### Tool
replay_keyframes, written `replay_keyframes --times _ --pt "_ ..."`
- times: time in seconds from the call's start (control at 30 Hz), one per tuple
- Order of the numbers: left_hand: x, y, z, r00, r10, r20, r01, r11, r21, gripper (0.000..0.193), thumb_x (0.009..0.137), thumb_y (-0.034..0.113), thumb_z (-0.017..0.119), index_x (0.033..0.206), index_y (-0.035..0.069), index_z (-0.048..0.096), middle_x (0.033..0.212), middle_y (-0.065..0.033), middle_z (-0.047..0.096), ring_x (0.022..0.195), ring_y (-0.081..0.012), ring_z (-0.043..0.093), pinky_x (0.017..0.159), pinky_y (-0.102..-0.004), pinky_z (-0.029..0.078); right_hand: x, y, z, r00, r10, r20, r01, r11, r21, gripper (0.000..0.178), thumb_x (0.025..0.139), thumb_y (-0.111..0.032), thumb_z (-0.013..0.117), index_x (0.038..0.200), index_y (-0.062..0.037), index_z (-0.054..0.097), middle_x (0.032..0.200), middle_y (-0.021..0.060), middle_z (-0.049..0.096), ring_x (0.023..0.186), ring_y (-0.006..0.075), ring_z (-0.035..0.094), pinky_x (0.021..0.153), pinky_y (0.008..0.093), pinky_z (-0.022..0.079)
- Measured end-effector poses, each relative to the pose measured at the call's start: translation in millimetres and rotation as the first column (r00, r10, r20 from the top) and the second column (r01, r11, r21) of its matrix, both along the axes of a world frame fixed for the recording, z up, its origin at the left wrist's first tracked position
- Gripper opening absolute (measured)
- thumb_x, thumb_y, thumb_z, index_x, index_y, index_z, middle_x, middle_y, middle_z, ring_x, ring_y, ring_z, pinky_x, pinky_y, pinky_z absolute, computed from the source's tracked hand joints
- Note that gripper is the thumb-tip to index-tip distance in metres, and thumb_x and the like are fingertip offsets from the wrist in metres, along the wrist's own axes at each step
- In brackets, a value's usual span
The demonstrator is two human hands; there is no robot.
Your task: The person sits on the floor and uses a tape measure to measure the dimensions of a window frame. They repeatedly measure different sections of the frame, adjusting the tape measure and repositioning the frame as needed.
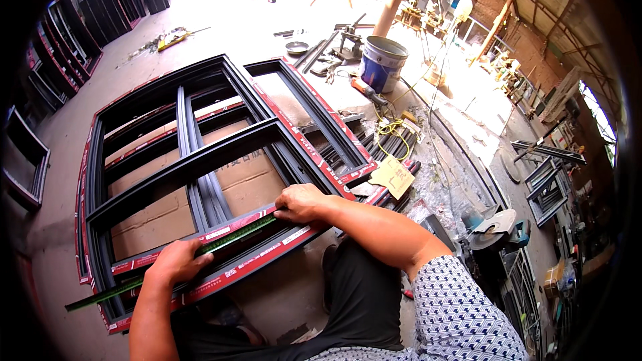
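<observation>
A black metal window frame (180, 169), with red-and-white protective film along its edges, lies in front of me on other frames. A green tape measure blade (239, 234) is stretched along its near side, its left end sticking out past the frame's corner. My left hand (179, 262) is closed over the blade near the left, thumb toward the right. My right hand (301, 203) is closed with its fingertips pinching the blade's right end against the frame's bar. The undersides of both hands are hidden.
A smaller black frame (314, 110) lies alongside on the right. Beyond it stand a blue bucket (383, 65) and a red-and-black power tool (368, 91) with a yellow cord (388, 135). A cut-off saw (495, 228) sits at right. More frames (63, 43) lean at far left.
</observation>
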State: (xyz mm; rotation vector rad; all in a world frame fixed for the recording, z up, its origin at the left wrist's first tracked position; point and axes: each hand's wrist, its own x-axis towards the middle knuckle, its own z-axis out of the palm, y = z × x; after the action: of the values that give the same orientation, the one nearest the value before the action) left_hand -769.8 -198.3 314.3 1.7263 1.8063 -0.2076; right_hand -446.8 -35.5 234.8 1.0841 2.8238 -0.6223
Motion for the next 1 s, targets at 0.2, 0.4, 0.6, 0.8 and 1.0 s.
replay_keyframes --times 0.2,0.4,0.6,0.8,1.0 --pt "0.8 0.7 1.0 1.000 0.002 0.004 -0.002 1.000 -0.014 0.046 0.103 0.045 0.069 0.124 0.004 0.073 0.115 -0.0265 0.075 0.112 -0.0437 0.071 0.098 -0.0507 0.055 -2.0 -0.7 3.5 0.998 -0.009 0.054 0.010 1.000 -0.008 0.033 0.099 -0.044 0.069 0.100 -0.0128 0.081 0.100 0.0154 0.078 0.103 0.0390 0.074 0.085 0.0517 0.058" --pt "-5.7 -1.3 -5.6 0.999 0.013 0.029 -0.014 1.000 0.011 0.047 0.101 0.044 0.071 0.127 0.005 0.073 0.114 -0.0278 0.075 0.112 -0.0460 0.071 0.098 -0.0502 0.055 -1.9 0.7 -2.4 1.000 -0.002 0.016 0.002 1.000 -0.013 0.033 0.099 -0.044 0.069 0.101 -0.0129 0.080 0.100 0.0155 0.078 0.102 0.0394 0.074 0.086 0.0514 0.058" --pt "-3.9 -0.5 -5.9 1.000 0.006 0.027 -0.006 1.000 0.009 0.049 0.103 0.048 0.068 0.126 0.005 0.073 0.116 -0.0278 0.075 0.112 -0.0458 0.071 0.097 -0.0501 0.055 -0.6 2.0 -0.9 0.999 0.008 0.038 -0.007 1.000 -0.022 0.034 0.099 -0.045 0.068 0.102 -0.0124 0.080 0.098 0.0172 0.078 0.100 0.0411 0.074 0.085 0.0528 0.058" --pt "-8.8 -0.1 -12.5 1.000 -0.019 -0.004 0.019 1.000 -0.007 0.049 0.104 0.050 0.067 0.128 0.007 0.073 0.116 -0.0267 0.075 0.113 -0.0447 0.071 0.098 -0.0503 0.055 -1.1 1.0 0.7 0.998 0.013 0.054 -0.012 1.000 -0.016 0.036 0.100 -0.045 0.067 0.104 -0.0124 0.080 0.099 0.0181 0.078 0.101 0.0414 0.074 0.085 0.0532 0.059" --pt "-11.5 -1.2 -15.1 0.999 -0.030 0.015 0.030 1.000 0.011 0.050 0.104 0.050 0.067 0.129 0.007 0.072 0.115 -0.0267 0.076 0.112 -0.0451 0.071 0.098 -0.0502 0.055 0.8 0.4 -0.7 1.000 0.008 0.028 -0.007 1.000 -0.016 0.037 0.100 -0.045 0.067 0.106 -0.0111 0.079 0.100 0.0186 0.078 0.102 0.0415 0.074 0.087 0.0527 0.059"
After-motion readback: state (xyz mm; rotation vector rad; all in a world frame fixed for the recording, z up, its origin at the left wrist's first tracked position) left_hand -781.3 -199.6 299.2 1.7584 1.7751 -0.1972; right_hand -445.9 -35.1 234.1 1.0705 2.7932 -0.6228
